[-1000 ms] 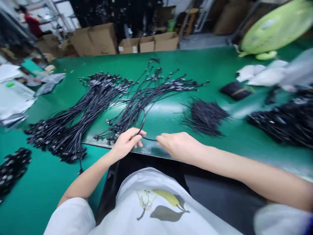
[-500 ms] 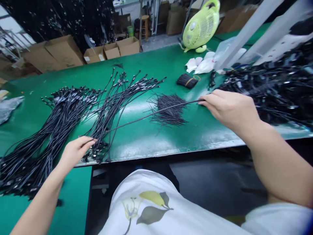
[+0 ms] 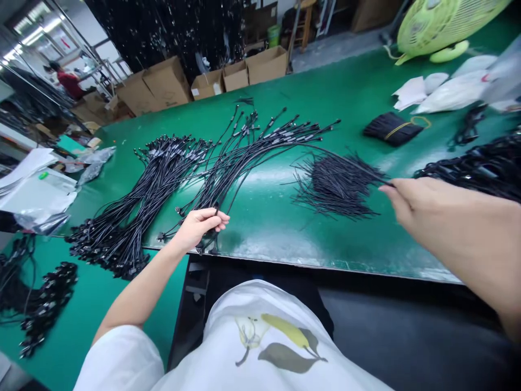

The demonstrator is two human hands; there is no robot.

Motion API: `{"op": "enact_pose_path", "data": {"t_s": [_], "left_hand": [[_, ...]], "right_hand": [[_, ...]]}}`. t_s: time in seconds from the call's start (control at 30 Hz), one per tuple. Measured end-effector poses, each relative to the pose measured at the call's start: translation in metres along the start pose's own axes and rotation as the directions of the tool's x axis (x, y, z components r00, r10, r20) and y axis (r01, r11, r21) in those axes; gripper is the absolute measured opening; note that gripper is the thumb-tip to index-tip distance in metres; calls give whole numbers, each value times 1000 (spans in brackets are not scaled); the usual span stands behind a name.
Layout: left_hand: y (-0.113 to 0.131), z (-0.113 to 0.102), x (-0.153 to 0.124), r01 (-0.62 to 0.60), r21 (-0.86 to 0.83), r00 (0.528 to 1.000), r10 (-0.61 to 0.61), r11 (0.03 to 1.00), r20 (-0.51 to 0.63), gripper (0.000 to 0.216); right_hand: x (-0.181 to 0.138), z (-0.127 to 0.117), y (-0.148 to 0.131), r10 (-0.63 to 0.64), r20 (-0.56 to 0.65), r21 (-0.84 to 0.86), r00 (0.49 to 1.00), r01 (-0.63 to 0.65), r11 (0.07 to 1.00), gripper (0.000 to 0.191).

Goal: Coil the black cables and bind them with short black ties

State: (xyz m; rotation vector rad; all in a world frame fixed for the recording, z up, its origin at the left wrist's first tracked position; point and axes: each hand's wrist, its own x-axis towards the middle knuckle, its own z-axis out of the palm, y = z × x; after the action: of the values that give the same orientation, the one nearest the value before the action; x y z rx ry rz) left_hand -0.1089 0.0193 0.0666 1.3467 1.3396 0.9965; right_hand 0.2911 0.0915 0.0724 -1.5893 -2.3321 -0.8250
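My left hand (image 3: 199, 225) rests with fingers curled on the near ends of a fanned bundle of black cables (image 3: 240, 157) on the green table (image 3: 264, 217). My right hand (image 3: 423, 203) pinches the end of one black cable (image 3: 350, 163) that runs leftward over a loose pile of short black ties (image 3: 334, 184) toward the bundle. A second, thicker bundle of black cables (image 3: 134, 201) lies to the left of my left hand.
A banded pack of black ties (image 3: 393, 128) lies at the back right, near white bags (image 3: 443, 92) and a green fan (image 3: 443, 24). A heap of black cables (image 3: 480, 168) fills the right edge. Cardboard boxes (image 3: 211, 81) line the far side. A person in red (image 3: 69, 81) stands far left.
My right hand drew one cable out to the right, away from the left hand, then stayed at the right. My left hand settled on the bundle's near ends. The view swung.
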Motion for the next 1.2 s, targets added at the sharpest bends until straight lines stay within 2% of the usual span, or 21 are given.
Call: {"op": "enact_pose_path", "data": {"t_s": [0.07,0.13,0.2,0.23,0.3,0.37,0.5,0.53,0.6,0.67,0.7,0.73,0.8,0.9,0.97,1.03,1.1,1.13,1.17,1.2], "left_hand": [[-1,6,0,-112,159,993,116,981,-16,21],[-2,20,1,-284,336,954,298,898,8,23],[-5,40,1,-421,422,903,415,803,111,28],[-6,51,1,-455,428,890,420,781,179,31],[-8,69,0,-451,420,888,350,788,298,33],[-6,76,-3,-374,423,905,224,825,363,34],[-5,60,-5,-153,413,918,-25,898,395,32],[-7,52,-5,-80,360,908,-81,929,411,31],[-11,36,-8,114,136,882,-163,984,442,32],[-14,21,-12,283,-171,874,-180,944,451,34],[-15,14,-14,318,-314,889,-165,895,428,34],[-13,8,-15,317,-432,912,-147,844,383,32],[-9,-1,-17,242,-603,964,-116,760,240,25],[-4,-4,-13,94,-706,991,-131,702,1,24],[-7,4,-6,48,-661,987,-139,748,-85,27],[-13,20,1,26,-519,988,-102,854,-118,32],[-19,42,4,-7,-307,997,-17,952,-78,36],[-21,52,3,-29,-189,999,26,981,-19,36],[-23,62,1,-57,-77,997,61,995,49,35],[-23,70,-2,-86,21,990,83,996,115,33]], "right_hand": [[-4,2,-18,-51,110,92,993,41,995,31],[-9,-2,-45,-237,205,313,950,166,935,29],[-11,-12,-75,-427,181,553,886,267,789,27],[-10,-18,-88,-475,138,629,869,293,720,27],[-2,-27,-105,-472,55,693,880,307,652,30],[10,-28,-108,-419,10,695,908,295,656,34],[30,-6,-86,-375,-17,633,927,300,713,35],[33,3,-79,-375,-20,622,927,305,721,34],[33,24,-66,-378,-6,635,926,296,713,34],[30,45,-56,-365,23,683,931,251,685,35],[27,54,-51,-343,34,707,939,220,672,35],[23,62,-47,-317,39,728,948,190,658,34],[16,70,-41,-266,27,757,964,154,635,34],[5,65,-46,-234,3,709,972,163,686,36],[-4,50,-63,-292,20,626,956,216,749,34],[-12,28,-85,-459,72,616,886,322,719,29],[-16,5,-107,-659,87,720,747,410,560,27],[-15,-4,-115,-710,69,777,701,409,479,26],[-12,-11,-121,-719,44,824,694,382,419,25],[-8,-16,-125,-692,19,863,721,338,376,24]]}}
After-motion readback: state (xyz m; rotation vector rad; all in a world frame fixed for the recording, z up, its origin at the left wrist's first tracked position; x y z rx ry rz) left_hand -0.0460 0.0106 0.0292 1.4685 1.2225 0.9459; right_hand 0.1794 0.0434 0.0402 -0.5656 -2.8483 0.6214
